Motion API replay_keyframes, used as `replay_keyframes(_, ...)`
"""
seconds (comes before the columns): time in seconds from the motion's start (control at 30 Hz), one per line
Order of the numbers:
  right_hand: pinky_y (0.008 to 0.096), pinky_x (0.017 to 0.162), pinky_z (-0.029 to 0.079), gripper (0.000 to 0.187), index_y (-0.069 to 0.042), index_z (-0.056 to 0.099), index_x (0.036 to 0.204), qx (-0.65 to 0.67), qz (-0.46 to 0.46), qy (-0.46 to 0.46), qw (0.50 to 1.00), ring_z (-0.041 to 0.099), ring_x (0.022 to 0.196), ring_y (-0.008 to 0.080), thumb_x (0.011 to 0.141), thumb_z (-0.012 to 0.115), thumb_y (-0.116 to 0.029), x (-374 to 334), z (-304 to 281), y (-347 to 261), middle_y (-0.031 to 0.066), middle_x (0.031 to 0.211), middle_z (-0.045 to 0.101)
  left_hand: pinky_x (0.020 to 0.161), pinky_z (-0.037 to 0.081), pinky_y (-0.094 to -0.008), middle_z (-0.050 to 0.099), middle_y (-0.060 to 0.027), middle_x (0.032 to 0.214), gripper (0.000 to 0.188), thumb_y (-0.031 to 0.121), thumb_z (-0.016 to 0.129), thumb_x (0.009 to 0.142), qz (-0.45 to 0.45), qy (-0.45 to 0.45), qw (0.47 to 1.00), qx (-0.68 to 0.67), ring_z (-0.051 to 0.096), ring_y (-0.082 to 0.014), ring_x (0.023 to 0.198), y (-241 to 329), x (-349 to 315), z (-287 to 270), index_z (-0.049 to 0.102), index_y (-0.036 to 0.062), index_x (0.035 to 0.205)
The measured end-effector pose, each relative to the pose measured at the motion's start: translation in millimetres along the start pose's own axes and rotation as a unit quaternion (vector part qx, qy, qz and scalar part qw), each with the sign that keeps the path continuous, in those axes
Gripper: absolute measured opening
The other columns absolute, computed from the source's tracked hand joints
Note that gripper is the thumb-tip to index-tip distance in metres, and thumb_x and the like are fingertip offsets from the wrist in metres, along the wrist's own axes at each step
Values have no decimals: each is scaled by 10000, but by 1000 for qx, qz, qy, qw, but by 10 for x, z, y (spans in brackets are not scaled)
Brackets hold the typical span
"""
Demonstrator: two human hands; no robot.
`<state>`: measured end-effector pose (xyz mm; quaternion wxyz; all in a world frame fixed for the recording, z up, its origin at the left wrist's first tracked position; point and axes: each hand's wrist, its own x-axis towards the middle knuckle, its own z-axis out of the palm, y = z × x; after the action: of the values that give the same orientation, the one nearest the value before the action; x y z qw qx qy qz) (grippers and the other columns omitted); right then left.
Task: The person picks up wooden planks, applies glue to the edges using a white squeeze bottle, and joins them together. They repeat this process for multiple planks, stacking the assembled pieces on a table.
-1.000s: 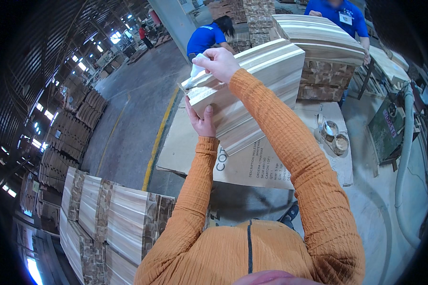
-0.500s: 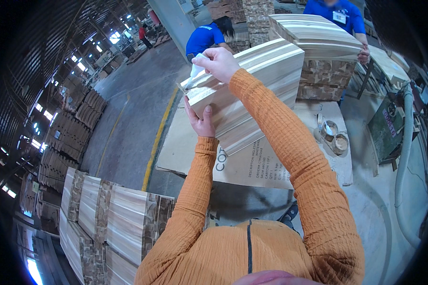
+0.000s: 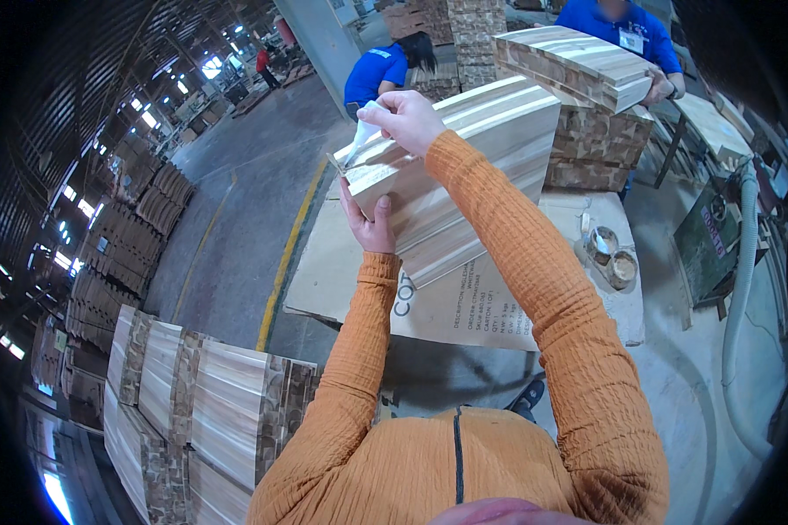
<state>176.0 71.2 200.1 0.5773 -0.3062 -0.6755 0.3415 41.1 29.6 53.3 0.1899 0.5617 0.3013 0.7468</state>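
A pale striped wooden panel (image 3: 464,175) lies tilted across a cardboard-covered stand, its near left corner raised towards me. My left hand (image 3: 372,226) grips that corner, with the thumb on the front face and the fingers around the end. My right hand (image 3: 404,121) reaches over the panel, closed on a white tapering squeeze bottle (image 3: 365,133). The bottle points down, its narrow tip at the panel's left end beside a rough pale patch. Whether anything comes out of the tip is too small to see.
Two small round containers (image 3: 611,254) sit on the printed cardboard (image 3: 499,306). Behind, a co-worker in blue (image 3: 665,44) holds another panel (image 3: 578,61) above a stack of wood (image 3: 595,144). Another blue-shirted person (image 3: 376,74) bends nearby. Stacked panels (image 3: 223,394) stand at lower left; a grey hose (image 3: 740,289) hangs right.
The co-worker's panel at the back has tipped and turned, now showing its end. My right hand and the bottle have shifted only slightly; my left hand keeps its hold.
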Motion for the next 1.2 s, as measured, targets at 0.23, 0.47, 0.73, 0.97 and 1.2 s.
replay_keyframes(0.23,295,558,420,376,23,680,792,-6,-10,-3,1000,533,574,138,776,683,-352,-10,-5,-4,66,592,568,1073,266,-366,287,-189,1447,858,385,685,810,11,3,999,49,322,-284,1317,-9,-2,-29,250,-18,1430)
replay_keyframes(0.47,296,542,420,366,23,675,762,1,-17,8,1000,534,553,140,776,683,-342,9,-31,32,61,580,560,1073,262,-375,287,-197,1445,864,399,679,810,8,-1,999,31,321,-296,1318,7,0,28,248,-21,1429)
replay_keyframes(0.73,295,525,416,359,19,664,728,4,-16,9,1000,530,532,136,776,683,-336,-21,-11,-26,56,555,543,1065,274,-380,319,-202,1423,859,425,663,815,27,-7,996,87,345,-304,1300,-33,11,-41,256,-27,1422)
replay_keyframes(0.97,301,528,416,364,18,668,733,-8,-21,17,1000,523,532,138,774,685,-344,-14,-22,-19,59,564,550,1061,280,-367,331,-197,1411,858,427,665,813,19,-11,996,81,352,-299,1292,-3,9,-17,263,-26,1421)
replay_keyframes(1.2,311,554,425,361,14,680,757,-10,-25,12,1000,529,556,139,769,684,-347,16,6,-4,71,593,582,1063,277,-368,322,-196,1418,845,410,670,814,17,-11,996,85,349,-298,1293,-45,26,-56,270,-23,1419)
